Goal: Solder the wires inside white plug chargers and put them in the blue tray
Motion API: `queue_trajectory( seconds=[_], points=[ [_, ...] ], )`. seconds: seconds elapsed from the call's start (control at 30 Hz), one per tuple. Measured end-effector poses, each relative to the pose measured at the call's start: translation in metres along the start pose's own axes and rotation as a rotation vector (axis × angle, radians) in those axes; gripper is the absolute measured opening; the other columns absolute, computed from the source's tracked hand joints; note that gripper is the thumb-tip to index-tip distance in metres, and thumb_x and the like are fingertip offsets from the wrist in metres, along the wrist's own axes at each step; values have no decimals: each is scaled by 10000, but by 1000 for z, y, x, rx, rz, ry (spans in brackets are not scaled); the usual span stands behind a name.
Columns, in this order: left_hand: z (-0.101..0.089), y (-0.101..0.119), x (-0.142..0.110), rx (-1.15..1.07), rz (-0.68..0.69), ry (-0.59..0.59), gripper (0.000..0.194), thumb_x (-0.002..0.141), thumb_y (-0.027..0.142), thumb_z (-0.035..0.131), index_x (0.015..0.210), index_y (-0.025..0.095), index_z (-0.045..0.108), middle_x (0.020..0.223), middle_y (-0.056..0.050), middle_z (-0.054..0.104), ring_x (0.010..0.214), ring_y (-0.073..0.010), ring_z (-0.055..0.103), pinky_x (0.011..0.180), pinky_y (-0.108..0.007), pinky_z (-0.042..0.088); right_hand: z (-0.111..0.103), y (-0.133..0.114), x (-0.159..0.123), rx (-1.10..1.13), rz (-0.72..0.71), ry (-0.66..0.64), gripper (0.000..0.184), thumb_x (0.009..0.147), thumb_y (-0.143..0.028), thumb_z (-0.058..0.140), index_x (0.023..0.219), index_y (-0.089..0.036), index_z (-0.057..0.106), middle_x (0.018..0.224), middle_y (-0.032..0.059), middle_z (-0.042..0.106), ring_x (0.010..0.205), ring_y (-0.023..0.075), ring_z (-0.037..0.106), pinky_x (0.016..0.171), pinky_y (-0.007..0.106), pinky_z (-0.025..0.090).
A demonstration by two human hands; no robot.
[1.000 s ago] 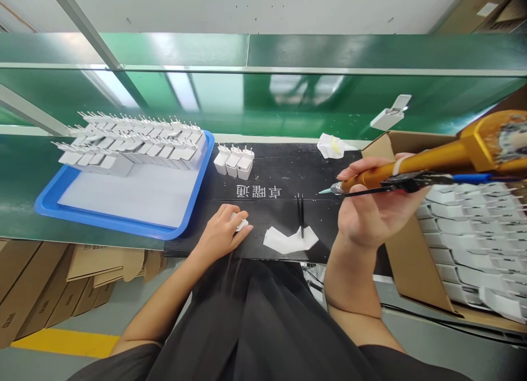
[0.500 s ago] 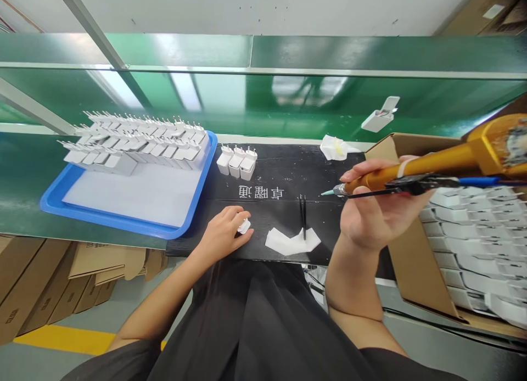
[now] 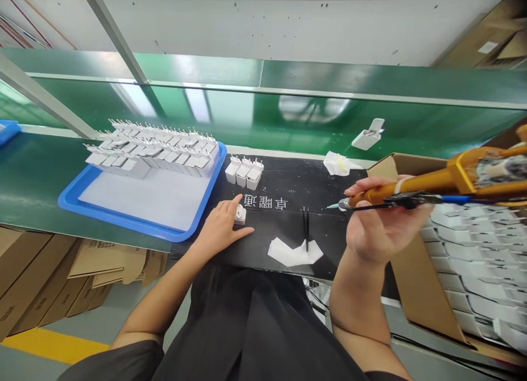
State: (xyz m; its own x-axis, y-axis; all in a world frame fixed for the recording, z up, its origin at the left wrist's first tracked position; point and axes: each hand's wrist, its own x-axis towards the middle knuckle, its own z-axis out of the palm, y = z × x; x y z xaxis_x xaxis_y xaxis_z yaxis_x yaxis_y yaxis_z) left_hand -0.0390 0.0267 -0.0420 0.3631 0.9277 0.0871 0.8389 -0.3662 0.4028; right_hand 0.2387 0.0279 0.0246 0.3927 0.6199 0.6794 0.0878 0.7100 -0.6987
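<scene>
A white plug-in charger [image 3: 240,215] sits on the black mat with its pins up. My left hand [image 3: 220,227] lies beside it, thumb and forefinger spread apart around it, its grip open. In my right hand [image 3: 379,227] is a gold-coloured glue gun [image 3: 385,192], a pale tapered nozzle at its tip, pointing left above the mat. Behind my left hand three white chargers [image 3: 244,173] stand in a row. Black tweezers [image 3: 306,230] rest partly on a folded white cloth [image 3: 293,253] between my hands.
A blue tray [image 3: 138,223] with rows of white chargers stands at the left. At the right, a cardboard box [image 3: 420,282] holds many white casings. A crumpled tissue [image 3: 338,164] lies near the back, and an opened white casing [image 3: 368,135] is on the green surface behind.
My left hand's fingers have spread away from the charger, which now shows more fully. The right hand keeps holding the glue gun. The view has shifted and tilted slightly upward.
</scene>
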Motion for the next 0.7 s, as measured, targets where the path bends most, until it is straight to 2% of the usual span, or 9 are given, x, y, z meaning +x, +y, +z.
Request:
queue_trajectory(
  seconds=[0.07,0.1,0.23,0.33,0.43,0.5,0.57,0.63,0.7],
  points=[
    [-13,-2,2,-107,-14,-3,936,825,557,715,1544,186,244,1397,-178,556,1332,-348,511,1094,-516,450,-4,0,1,-12,3,-7,451,740,-261,787,1144,-364,614,978,-39,716,747,136,673,727,330,564],
    [-20,-2,3,-157,-30,8,928,835,571,692,1552,200,233,1439,-175,529,1365,-342,486,1121,-523,428,-6,1,2,-18,3,-7,454,740,-247,786,1144,-356,609,992,-36,717,762,138,681,739,333,569],
    [-51,5,18,-263,-43,43,721,925,557,554,1519,221,324,1468,-142,524,1366,-315,498,1140,-526,415,-21,12,11,-37,11,43,409,743,-228,781,1097,-320,599,986,-24,711,795,152,698,778,356,586],
    [-70,26,44,-229,53,36,678,924,566,549,1490,234,379,1465,-124,531,1346,-312,515,1122,-509,435,-37,27,24,-65,11,66,351,751,-260,781,1036,-302,580,975,-21,706,809,162,702,832,395,595],
    [-81,57,88,-172,183,-17,642,925,522,553,1478,235,396,1447,-118,540,1332,-303,526,1109,-474,446,-54,48,39,-101,1,63,377,741,-290,793,1037,-303,561,987,-19,707,896,178,709,948,451,571],
    [-79,80,128,-135,261,-75,632,925,471,560,1480,221,391,1464,-126,519,1340,-301,517,1107,-456,441,-65,61,45,-143,-3,60,464,732,-311,801,1126,-310,557,1061,-1,700,1002,194,698,1016,475,537],
    [-67,103,174,-90,283,-122,652,900,421,592,1476,199,383,1443,-144,531,1330,-313,522,1091,-454,440,-75,72,49,-191,0,57,564,732,-341,799,1232,-316,541,1185,26,667,1109,212,669,1065,493,503],
    [-47,124,220,-92,240,-213,701,849,375,657,1463,168,390,1442,-181,523,1324,-335,527,1082,-446,434,-84,79,49,-211,-17,74,602,740,-360,789,1284,-326,534,1259,36,628,1164,221,643,1091,500,481],
    [-21,143,263,-201,149,-224,749,757,258,734,1423,119,422,1439,-219,520,1360,-363,491,1111,-441,393,-92,83,46,-213,-48,107,603,752,-352,777,1305,-340,536,1250,32,615,1160,216,634,1089,490,480]
  ],
)
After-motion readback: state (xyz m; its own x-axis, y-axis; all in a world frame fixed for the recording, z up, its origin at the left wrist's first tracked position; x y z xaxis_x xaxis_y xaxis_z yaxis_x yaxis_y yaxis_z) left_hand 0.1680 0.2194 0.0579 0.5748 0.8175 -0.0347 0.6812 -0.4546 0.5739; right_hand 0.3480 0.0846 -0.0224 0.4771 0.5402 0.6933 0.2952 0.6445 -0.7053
